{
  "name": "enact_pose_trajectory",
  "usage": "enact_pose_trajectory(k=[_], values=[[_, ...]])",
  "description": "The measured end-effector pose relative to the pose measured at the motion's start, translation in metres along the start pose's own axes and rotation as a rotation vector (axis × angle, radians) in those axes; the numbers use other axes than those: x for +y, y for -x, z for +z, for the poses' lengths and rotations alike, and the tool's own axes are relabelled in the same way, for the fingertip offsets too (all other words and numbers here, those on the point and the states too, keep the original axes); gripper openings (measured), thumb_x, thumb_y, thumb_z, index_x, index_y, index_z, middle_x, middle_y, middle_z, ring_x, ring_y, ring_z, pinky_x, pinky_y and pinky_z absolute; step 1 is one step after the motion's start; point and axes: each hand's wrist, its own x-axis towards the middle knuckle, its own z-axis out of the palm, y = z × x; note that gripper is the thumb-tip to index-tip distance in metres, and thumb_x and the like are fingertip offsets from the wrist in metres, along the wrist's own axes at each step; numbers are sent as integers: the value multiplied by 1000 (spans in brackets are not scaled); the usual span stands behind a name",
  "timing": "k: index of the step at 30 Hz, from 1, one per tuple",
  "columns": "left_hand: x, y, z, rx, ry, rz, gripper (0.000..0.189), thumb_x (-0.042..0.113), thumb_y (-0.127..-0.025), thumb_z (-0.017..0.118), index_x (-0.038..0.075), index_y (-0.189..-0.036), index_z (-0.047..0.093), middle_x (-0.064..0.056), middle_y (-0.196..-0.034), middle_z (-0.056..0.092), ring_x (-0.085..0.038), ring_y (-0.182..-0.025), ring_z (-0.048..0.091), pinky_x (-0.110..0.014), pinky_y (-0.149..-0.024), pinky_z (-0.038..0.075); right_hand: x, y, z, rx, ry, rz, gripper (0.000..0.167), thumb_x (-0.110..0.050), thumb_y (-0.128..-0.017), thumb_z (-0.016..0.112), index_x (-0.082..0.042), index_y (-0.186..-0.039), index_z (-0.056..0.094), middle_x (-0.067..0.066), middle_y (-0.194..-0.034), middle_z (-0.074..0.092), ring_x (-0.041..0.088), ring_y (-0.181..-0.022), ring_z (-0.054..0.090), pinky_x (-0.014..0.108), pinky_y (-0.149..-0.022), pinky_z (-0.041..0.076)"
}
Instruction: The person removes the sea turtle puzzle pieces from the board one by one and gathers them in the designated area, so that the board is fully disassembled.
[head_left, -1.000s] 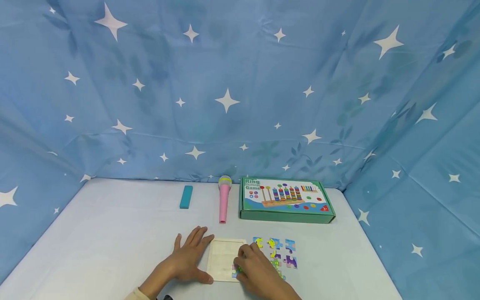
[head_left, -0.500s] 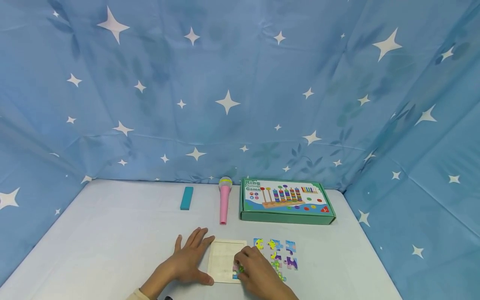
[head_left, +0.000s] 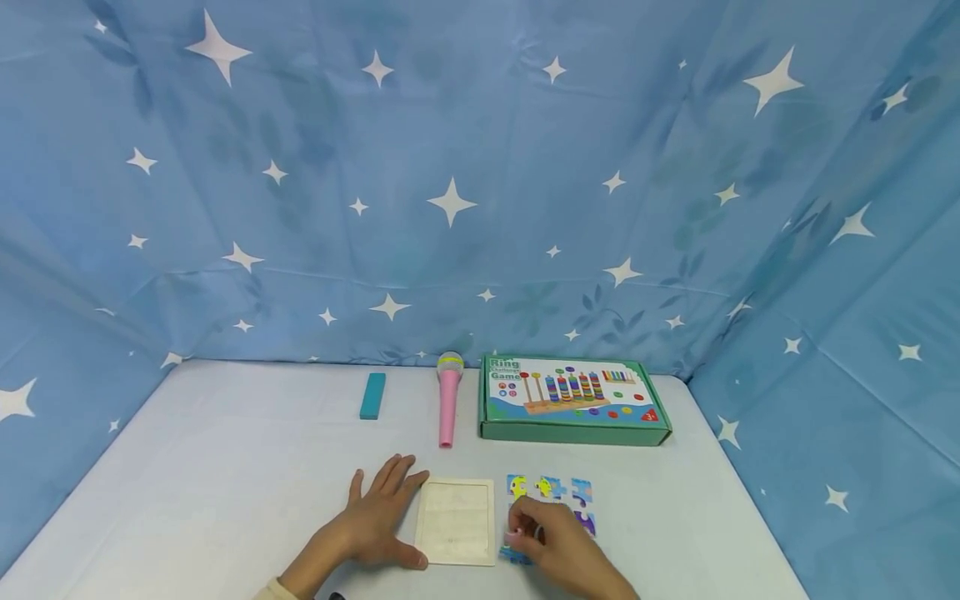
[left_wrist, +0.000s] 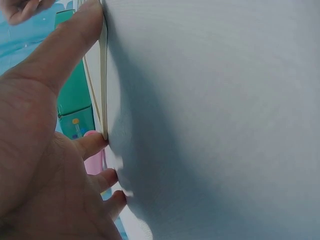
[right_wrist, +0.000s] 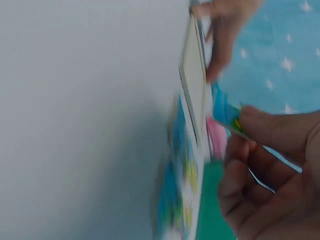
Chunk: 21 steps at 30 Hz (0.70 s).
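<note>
My left hand (head_left: 378, 517) rests on the white table with its fingers spread. Its thumb and forefinger touch the left side of a shallow, square wooden puzzle tray (head_left: 454, 521), whose inside is bare. Just right of the tray, my right hand (head_left: 558, 543) pinches a puzzle piece (right_wrist: 226, 108) between thumb and fingers. Blue with some green and yellow shows on that piece, tilted above the table. Below and behind this hand lie several loose puzzle pieces (head_left: 582, 490), some of them hidden by it. In the right wrist view they are blurred.
Behind the tray lies a pink toy microphone (head_left: 447, 404) with a grey head. A teal block (head_left: 372, 396) is to its left, and a green Ring Challenge Game box (head_left: 573, 429) to its right. Blue star-printed cloth (head_left: 450, 250) hangs around the table's back and sides.
My right hand has moved right, out of the tray, with a puzzle piece lifted from the tray's lower right corner. My left hand has stayed at the tray's left side.
</note>
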Motion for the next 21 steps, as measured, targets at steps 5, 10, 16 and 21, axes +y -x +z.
enact_pose_trajectory(k=[5, 10, 16, 21], values=[[-6, -1, 5, 11, 0, 21, 116, 68, -66, 85, 9, -155, 39, -21, -166, 19, -44, -153, 9, -85, -104, -3, 24, 24, -43, -23, 50, 66, 11, -14, -95, 73, -16, -93, 63, -11, -80, 57, 3, -72, 51, 23, -62, 45], [-9, -1, 4, 8, 6, 24, 117, 69, -67, 84, 10, -155, 38, -21, -166, 18, -44, -153, 8, -85, -104, -5, 44, 38, -61, -78, 57, 80, 13, -14, -94, 74, -14, -90, 62, -11, -79, 56, 2, -71, 51, 24, -61, 44], [-2, 0, -1, 0, 2, 14, 115, 65, -67, 86, 9, -155, 38, -21, -165, 18, -45, -153, 9, -84, -105, -3, 52, 40, -58, -84, 102, 73, 12, -11, -93, 74, -15, -89, 64, -12, -77, 55, 1, -70, 49, 24, -61, 43], [7, 2, -5, -10, -14, -33, 112, 58, -66, 91, 8, -154, 41, -21, -165, 21, -44, -153, 11, -83, -106, 0, 49, 40, -56, -67, 194, 78, 10, -9, -93, 74, -14, -90, 66, -9, -82, 54, 2, -72, 48, 25, -63, 44]])
